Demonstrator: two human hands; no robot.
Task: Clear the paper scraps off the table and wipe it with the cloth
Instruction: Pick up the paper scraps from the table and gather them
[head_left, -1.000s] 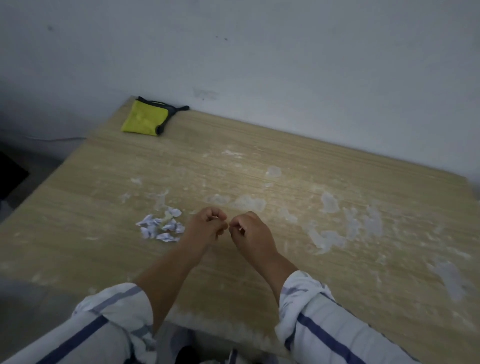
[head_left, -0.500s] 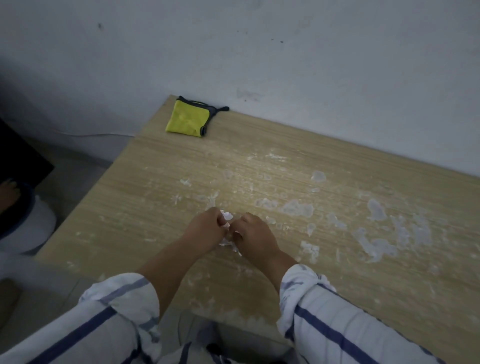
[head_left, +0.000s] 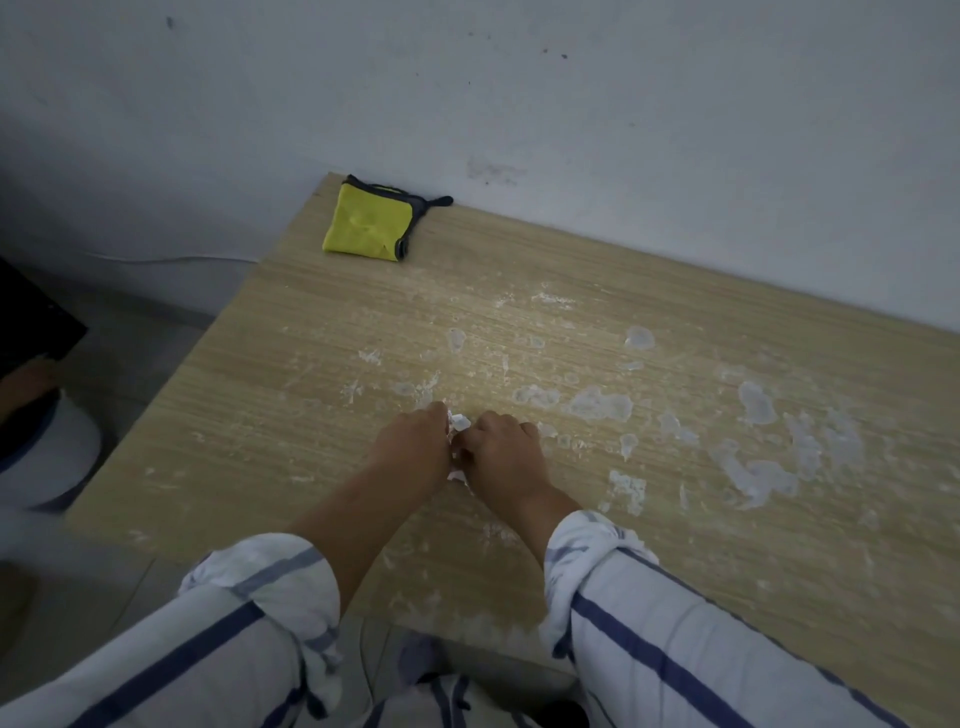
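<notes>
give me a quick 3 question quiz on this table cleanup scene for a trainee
1. True or false: the yellow cloth lies at the far left corner of the table, with neither hand on it.
2. Where are the paper scraps? A) scattered along the table's right end B) bunched between the left hand and right hand C) piled on the cloth
3. Short answer: what marks the wood to the right of the hands and needs wiping?

Key: 1 true; 2 B; 3 white smears
</notes>
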